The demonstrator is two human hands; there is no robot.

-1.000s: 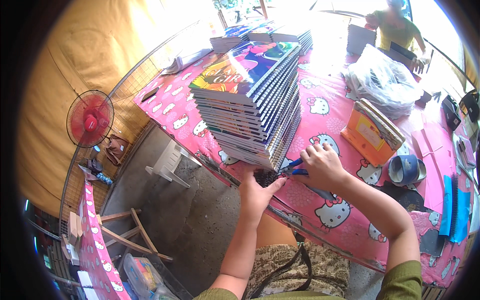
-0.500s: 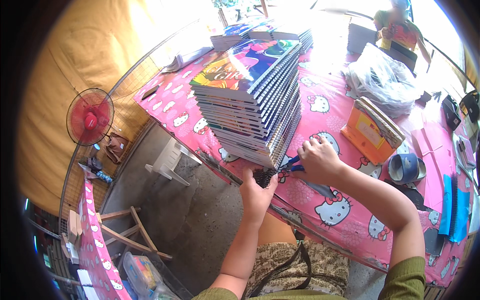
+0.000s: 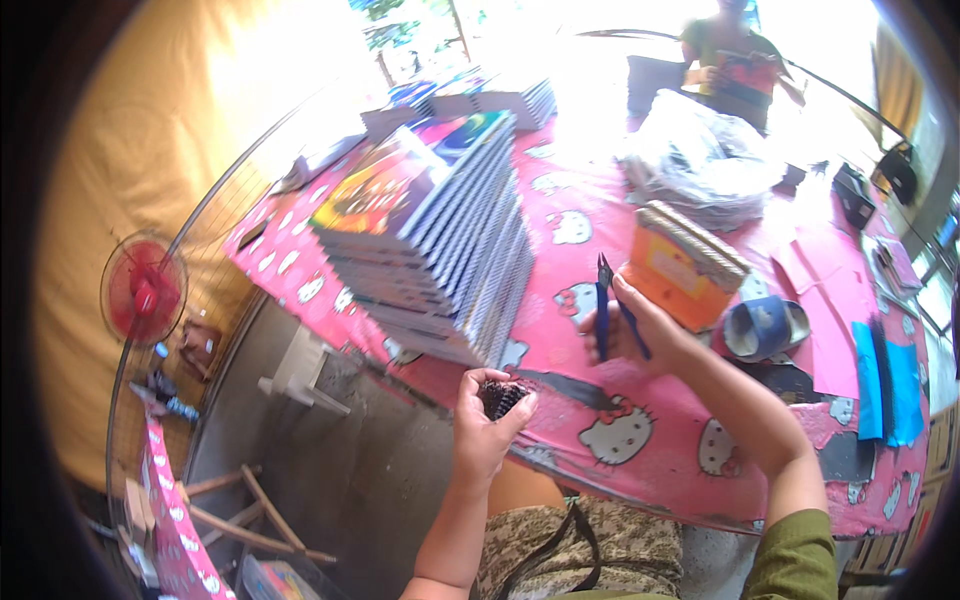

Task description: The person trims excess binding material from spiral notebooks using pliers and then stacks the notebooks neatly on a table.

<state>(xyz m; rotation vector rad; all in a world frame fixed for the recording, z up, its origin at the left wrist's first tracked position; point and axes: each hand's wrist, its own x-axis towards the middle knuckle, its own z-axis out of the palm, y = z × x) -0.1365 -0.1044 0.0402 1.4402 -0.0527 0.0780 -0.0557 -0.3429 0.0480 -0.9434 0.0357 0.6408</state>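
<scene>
My left hand is closed around a bunch of black spiral binding coils, held over the table's near edge. To its right, my right hand grips a pair of cutting pliers with blue handles. The handles are spread and the dark jaws point away from me, apart from the coils. Just beyond my left hand rises a tall stack of spiral-bound notebooks with colourful covers. An orange box holding spiral-bound pads stands close behind my right hand.
A pink patterned cloth covers the table. A blue-and-white roll, blue sheets and a plastic bag lie to the right. More notebooks sit at the back. A co-worker is across the table. A red fan stands left.
My right hand has drawn the pliers away from the coils and turned their jaws upward, spreading the handles. My left hand has moved slightly nearer with the coils. The whole view has shifted.
</scene>
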